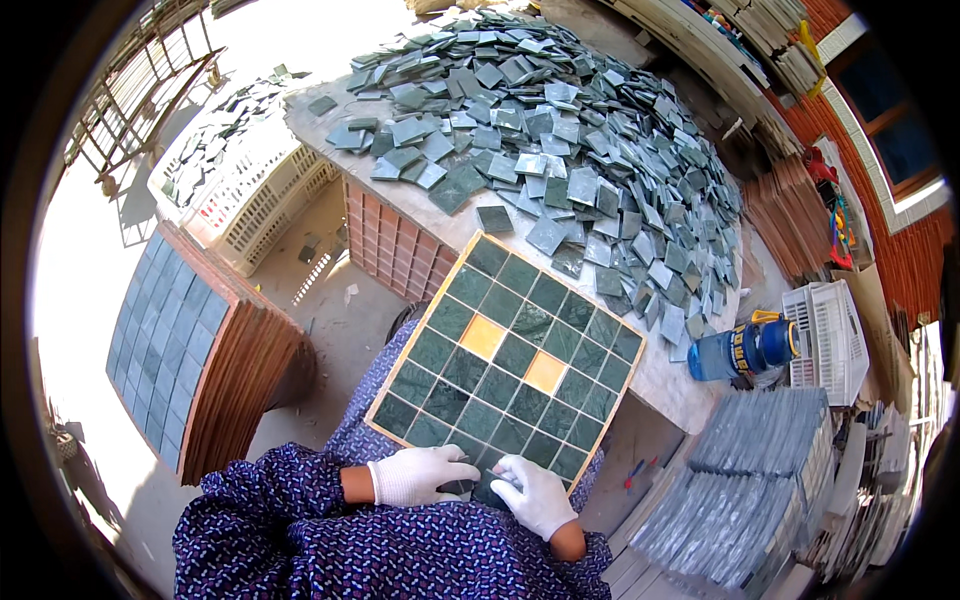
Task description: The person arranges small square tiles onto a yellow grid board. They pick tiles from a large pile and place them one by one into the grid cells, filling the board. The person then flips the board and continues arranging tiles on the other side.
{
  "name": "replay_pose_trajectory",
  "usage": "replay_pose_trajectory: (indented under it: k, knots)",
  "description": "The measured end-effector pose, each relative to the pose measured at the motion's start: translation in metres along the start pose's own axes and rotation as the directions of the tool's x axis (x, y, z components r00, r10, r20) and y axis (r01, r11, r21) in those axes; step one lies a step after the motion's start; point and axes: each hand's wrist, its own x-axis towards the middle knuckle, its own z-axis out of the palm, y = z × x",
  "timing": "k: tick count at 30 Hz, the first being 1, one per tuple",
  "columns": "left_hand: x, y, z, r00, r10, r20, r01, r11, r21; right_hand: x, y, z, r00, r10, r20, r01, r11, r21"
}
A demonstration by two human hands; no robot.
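1. Head view: a square wooden frame [447, 268] is seen lying tilted, partly on the stone table [668, 375] and partly over the person's lap.
2. The frame is filled with rows of dark green tiles [516, 354]. Two spots are left bare, where yellow board [482, 336] is shown.
3. The left hand [415, 475], in a white glove, is laid at the near edge of the frame. Its fingers are curled on a small dark tile [478, 485] there.
4. The right hand [535, 494], also gloved in white, is pressed flat beside it, and the same tile is touched by its fingertips. The two hands are close together.
5. A big heap of loose green tiles [560, 130] is spread over the table beyond the frame.
6. A blue bottle [745, 348] is laid on its side to the right, near a white crate [830, 345].
7. A stack of filled tile boards [175, 350] is seen at the left, on the floor.
8. More grey stacks [750, 470] are piled at the lower right.
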Motion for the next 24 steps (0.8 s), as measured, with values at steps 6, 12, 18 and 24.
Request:
replay_pose_trajectory:
  k: [6, 12, 18, 24]
  knots:
    - [-0.014, -0.013, 0.014, 0.982, 0.102, -0.162, -0.129, 0.978, -0.165, 0.004, -0.002, 0.041, 0.992, -0.047, -0.117, 0.047, 0.999, -0.007]
    - [-0.025, -0.003, 0.015, 0.932, 0.004, -0.362, -0.113, 0.953, -0.281, 0.003, 0.004, 0.043, 0.995, -0.093, 0.031, 0.087, 0.985, 0.149]
    - [-0.022, -0.003, 0.018, 0.925, -0.049, -0.377, -0.122, 0.901, -0.417, 0.005, 0.004, 0.025, 0.966, -0.158, 0.207, 0.109, 0.968, 0.228]
    - [-0.004, -0.004, 0.023, 0.954, -0.207, -0.215, -0.165, 0.236, -0.958, 0.001, -0.018, 0.027, 0.987, -0.138, -0.087, 0.159, 0.937, 0.31]
